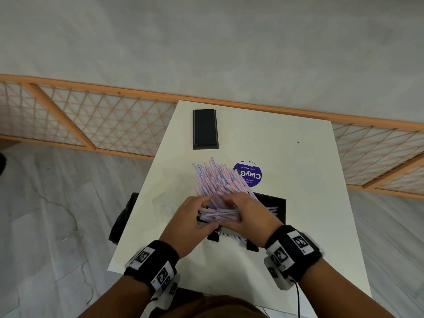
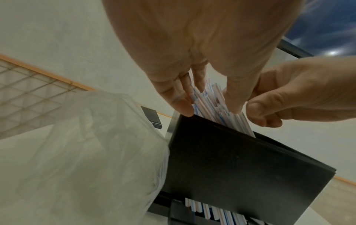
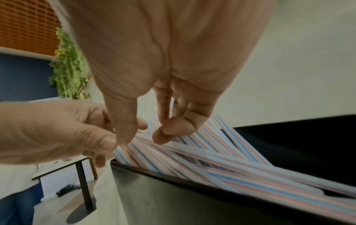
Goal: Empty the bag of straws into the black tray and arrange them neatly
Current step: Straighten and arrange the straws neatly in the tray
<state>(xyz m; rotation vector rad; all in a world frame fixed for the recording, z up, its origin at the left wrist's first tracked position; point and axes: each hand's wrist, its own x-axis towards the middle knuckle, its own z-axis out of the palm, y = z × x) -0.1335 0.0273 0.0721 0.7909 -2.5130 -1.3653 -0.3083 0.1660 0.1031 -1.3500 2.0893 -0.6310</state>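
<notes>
A heap of pink-and-blue striped straws point(image 1: 213, 177) lies half in the black tray point(image 1: 278, 210) near the table's front, its far ends fanning out past the tray. My left hand point(image 1: 207, 214) grips the straws' near-left ends, thumb and fingers around the bundle point(image 2: 237, 121). My right hand point(image 1: 229, 210) lies over the same bundle with its fingers curled onto the straws point(image 3: 212, 159). In the left wrist view the clear plastic bag point(image 2: 86, 152) lies slack beside the tray wall point(image 2: 240, 167). More straws lie flat inside the tray point(image 3: 173, 197).
A closed black box point(image 1: 205, 129) sits at the far side of the white table point(image 1: 298, 157). A round purple sticker point(image 1: 249, 174) lies just right of the straw ends. A dark object point(image 1: 124, 216) hangs off the table's left edge. A wooden lattice screen point(image 1: 91, 118) stands behind.
</notes>
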